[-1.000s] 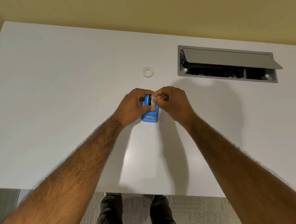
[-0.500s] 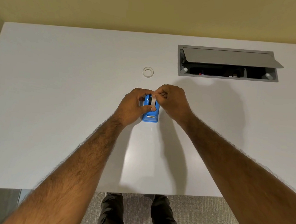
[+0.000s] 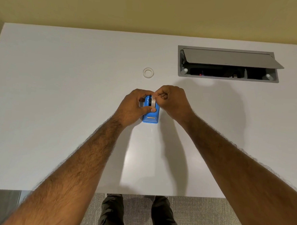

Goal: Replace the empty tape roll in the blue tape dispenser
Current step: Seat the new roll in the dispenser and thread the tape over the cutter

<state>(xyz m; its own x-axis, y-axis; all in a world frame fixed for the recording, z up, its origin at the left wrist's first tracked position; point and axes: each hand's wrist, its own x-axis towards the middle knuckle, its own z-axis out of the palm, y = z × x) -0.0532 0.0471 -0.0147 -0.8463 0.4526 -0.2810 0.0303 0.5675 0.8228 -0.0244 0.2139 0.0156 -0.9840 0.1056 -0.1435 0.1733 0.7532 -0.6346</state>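
Not much has moved in the last second tbh: the right hand (image 3: 174, 101) has crept a touch toward 12 o'clock and curled tighter over the top of the blue tape dispenser (image 3: 150, 114), while the left hand (image 3: 136, 106) sits where it was.

Head view, the only one: the dispenser is on the white tabletop (image 3: 55, 123), dead centre, cutter end pointing to 6 o'clock. The left hand's grip is wrapped around the dispenser's 9 o'clock side, thumb across the top, holding it steady. The right hand's grip is pinched shut at the 12 o'clock end, on what looks like the loose end of tape from the roll (image 3: 151, 102) sitting in the slot; too small to be sure.

Up at 12 o'clock, well apart from the hands, a bare ring (image 3: 148, 72) lies flat, probably the old core. So I'd say the swap is mostly done, and what's left is pulling the tape down to the cutter.
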